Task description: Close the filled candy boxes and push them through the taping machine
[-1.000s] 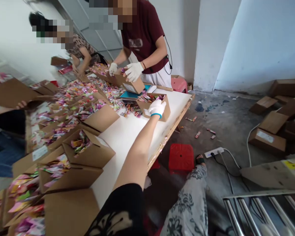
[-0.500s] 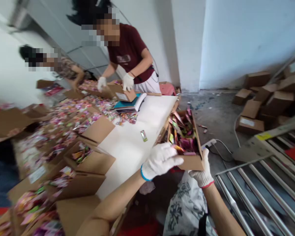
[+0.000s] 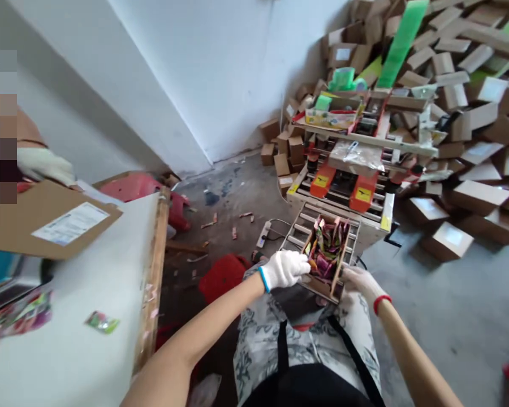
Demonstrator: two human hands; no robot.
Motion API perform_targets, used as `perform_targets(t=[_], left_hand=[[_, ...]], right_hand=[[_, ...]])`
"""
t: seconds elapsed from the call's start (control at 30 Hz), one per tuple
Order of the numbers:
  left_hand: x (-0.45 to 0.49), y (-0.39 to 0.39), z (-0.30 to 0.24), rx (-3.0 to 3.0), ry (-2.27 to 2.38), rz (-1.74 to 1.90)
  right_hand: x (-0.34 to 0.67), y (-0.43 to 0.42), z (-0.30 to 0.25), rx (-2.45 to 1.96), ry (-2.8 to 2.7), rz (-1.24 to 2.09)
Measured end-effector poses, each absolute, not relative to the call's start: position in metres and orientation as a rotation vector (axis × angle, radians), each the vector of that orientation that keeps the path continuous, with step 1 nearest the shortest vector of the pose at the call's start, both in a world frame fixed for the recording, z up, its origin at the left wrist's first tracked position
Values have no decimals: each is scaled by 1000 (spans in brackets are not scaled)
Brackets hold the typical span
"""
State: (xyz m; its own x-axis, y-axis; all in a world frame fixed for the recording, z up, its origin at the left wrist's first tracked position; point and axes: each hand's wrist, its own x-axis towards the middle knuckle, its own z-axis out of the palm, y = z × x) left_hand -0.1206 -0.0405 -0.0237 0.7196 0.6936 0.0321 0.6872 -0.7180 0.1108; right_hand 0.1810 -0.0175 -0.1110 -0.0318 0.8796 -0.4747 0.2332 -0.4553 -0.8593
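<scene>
An open cardboard box [image 3: 316, 287] full of small colourful snack packets [image 3: 326, 249] is between my hands, over the near end of a roller conveyor [image 3: 299, 229]. My left hand [image 3: 286, 268], in a white glove with a blue cuff, grips the box's left near side. On the right side, my right hand [image 3: 360, 281], gloved with a red cuff, has its fingers against the box wall, partly hidden. Beyond the box stands a box-sealing machine [image 3: 341, 183] with orange guides and a green tape strip [image 3: 402, 45] above it.
To the left is a white table [image 3: 80, 356] with a loose packet [image 3: 102, 321] and a labelled carton [image 3: 46, 220], near a co-worker's gloved hand [image 3: 44, 164]. A red stool [image 3: 224, 285] and a power strip [image 3: 263, 234] are on the floor. Many sealed cartons [image 3: 483, 198] pile up at right.
My view has swung right, from the packing table to the conveyor and sealing machine. Both hands have carried the box of packets away from the table edge to the rollers.
</scene>
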Motion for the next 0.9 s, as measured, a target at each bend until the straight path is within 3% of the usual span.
perform_targets(t=[0.13, 0.3, 0.47, 0.67, 0.73, 0.9], left_hand=[[-115, -61, -24, 2903, 1154, 162], [-76, -98, -39, 2846, 1611, 859], [-34, -98, -49, 2768, 1604, 420], [-18, -87, -54, 2572, 1851, 287], [-18, -89, -64, 2552, 1912, 429], [-26, -96, -88, 2434, 2063, 1264]], right_hand=[[214, 22, -66, -1636, -1387, 1033], [171, 51, -3, -1351, -2147, 691], [146, 41, 14, -1141, -2830, 355], [137, 28, 9, -1139, -2900, 177], [125, 29, 3, -1237, -2857, 137], [96, 34, -27, -1518, -2653, 17]])
